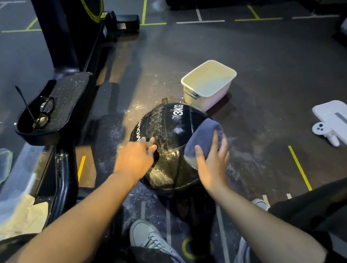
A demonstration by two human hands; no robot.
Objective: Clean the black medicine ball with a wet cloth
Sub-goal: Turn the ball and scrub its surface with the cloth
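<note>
Evidently both hands steady the medicine ball (170, 145), right (214, 166) pressing cloth (201, 140).

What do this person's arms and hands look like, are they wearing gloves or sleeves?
No gloves: the left hand and right hand are bare, with no rings, watch or bands visible. Both forearms are uncovered to the frame's lower edge, so no sleeves show.
</note>
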